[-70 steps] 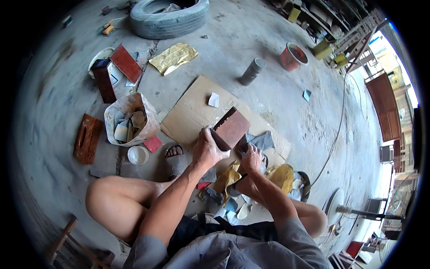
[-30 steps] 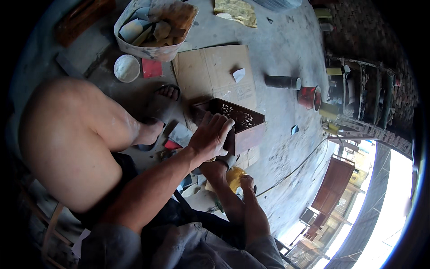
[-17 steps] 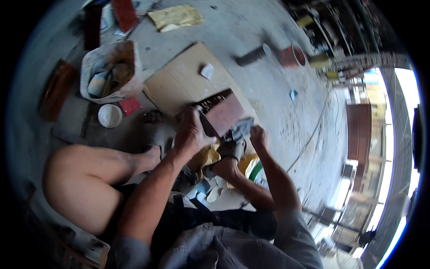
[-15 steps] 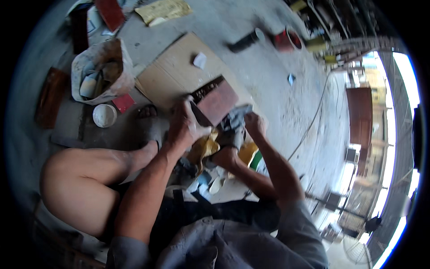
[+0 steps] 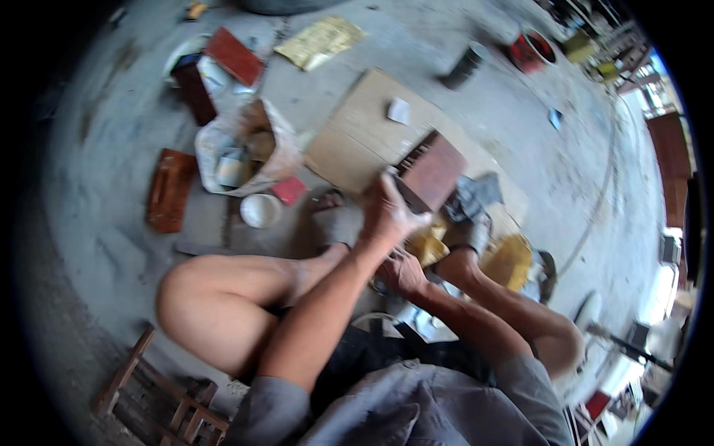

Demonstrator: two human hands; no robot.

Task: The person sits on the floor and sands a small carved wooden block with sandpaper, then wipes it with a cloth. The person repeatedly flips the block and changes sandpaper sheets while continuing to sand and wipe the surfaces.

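Observation:
My left hand (image 5: 387, 212) grips a reddish-brown wooden box (image 5: 439, 169) by its near left edge. The box is tilted, with a smooth pale-red top and a darker side bearing carved or slotted marks. Beside its right edge, above my foot, lies a crumpled grey cloth (image 5: 476, 195). My right hand (image 5: 404, 273) is low between my legs, close to my left wrist, with its fingers curled in. What those fingers hold, if anything, is hidden. Yellow crumpled sheets (image 5: 508, 262) lie around my right foot, next to the right hand's forearm.
Flattened cardboard (image 5: 349, 141) lies under the box, with a white scrap (image 5: 399, 111) on it. To the left stand a white sack (image 5: 281, 152) of odds and ends, a white cup (image 5: 260, 211) and a brown wooden piece (image 5: 171, 190). Farther off are a dark cylinder (image 5: 465, 67) and a red bucket (image 5: 526, 53).
My right hand has let go of the grey cloth and moved down and left, between my legs. The left hand still holds the box. The whole view has shifted.

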